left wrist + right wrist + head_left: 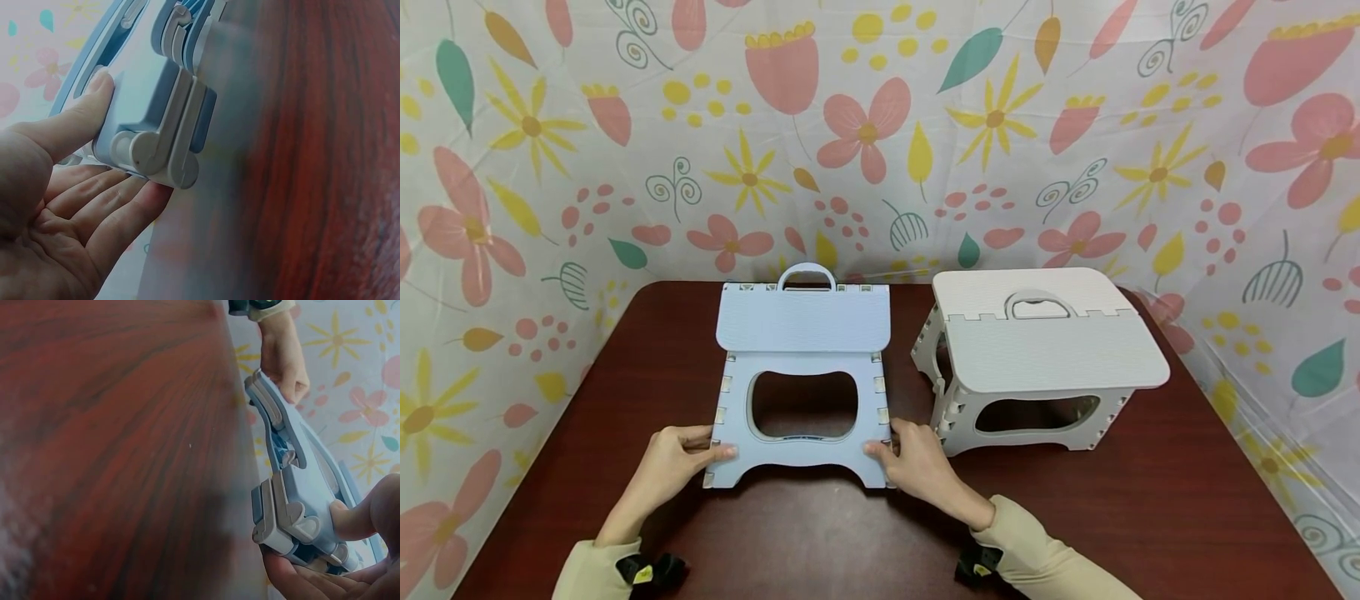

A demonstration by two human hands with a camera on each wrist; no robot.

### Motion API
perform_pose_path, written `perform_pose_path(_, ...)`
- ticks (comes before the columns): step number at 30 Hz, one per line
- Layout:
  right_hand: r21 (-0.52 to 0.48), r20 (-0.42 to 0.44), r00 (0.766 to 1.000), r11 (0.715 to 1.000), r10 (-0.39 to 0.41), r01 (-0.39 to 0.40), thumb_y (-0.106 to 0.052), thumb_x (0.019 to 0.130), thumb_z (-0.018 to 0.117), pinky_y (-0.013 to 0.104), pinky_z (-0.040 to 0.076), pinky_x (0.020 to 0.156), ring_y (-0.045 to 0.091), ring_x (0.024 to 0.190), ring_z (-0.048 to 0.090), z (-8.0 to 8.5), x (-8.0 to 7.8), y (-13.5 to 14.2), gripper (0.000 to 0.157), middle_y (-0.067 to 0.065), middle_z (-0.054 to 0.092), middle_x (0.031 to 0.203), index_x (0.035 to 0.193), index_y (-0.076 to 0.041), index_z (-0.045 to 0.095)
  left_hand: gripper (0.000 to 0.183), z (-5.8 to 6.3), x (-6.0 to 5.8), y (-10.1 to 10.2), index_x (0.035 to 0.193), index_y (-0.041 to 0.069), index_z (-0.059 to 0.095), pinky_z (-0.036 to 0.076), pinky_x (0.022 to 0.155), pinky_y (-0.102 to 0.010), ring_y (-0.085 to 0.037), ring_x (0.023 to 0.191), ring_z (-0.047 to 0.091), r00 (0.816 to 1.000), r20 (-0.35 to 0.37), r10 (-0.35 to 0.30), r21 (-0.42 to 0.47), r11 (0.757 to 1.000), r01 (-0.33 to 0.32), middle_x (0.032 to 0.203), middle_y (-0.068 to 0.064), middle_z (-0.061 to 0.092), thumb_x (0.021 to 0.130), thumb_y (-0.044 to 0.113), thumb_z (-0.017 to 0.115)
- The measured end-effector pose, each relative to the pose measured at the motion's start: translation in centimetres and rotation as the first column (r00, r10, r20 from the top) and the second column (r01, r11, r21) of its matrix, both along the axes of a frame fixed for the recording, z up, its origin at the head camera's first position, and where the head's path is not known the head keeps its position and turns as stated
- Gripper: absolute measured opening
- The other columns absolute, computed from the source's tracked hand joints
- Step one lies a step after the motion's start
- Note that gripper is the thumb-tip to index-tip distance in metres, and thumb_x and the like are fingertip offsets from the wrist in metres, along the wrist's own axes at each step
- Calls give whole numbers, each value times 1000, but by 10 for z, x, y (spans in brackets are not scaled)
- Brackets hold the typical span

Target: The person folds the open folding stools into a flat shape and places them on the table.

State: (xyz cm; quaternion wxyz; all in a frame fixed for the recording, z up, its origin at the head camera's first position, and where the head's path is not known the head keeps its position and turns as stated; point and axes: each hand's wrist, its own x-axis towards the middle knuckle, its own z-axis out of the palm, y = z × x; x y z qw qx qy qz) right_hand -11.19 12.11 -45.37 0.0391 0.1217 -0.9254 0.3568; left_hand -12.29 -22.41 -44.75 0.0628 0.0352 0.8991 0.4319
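A light blue folding step stool [803,317], folded flat, lies on the left half of the table with its handle loop at the far end. My left hand [672,463] grips its near left leg, thumb on top and fingers underneath, as the left wrist view shows around the blue stool [140,94]. On the near right leg, my right hand [919,463] holds it the same way. The folded grey-white hinge parts [281,512] show close to the right thumb in the right wrist view.
Beside it on the right stands an unfolded white step stool [1052,350] with its handle on top. Both stools are on a dark red-brown wooden table [820,542]. A flower-patterned curtain [880,142] hangs behind the table and along both sides.
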Motion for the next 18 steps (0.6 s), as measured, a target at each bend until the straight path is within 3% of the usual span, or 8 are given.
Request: perform_pose_path(18, -22, 27, 999, 1000, 24, -23, -32, 85, 73, 20, 32, 47, 5, 50, 36, 2, 1, 1, 33, -8, 39, 55, 73, -6, 58, 50, -3, -1, 0, 114, 1, 70, 54, 68, -20, -10, 87, 71, 1000, 23, -9, 13, 1000, 8, 97, -9, 75, 80, 36, 79)
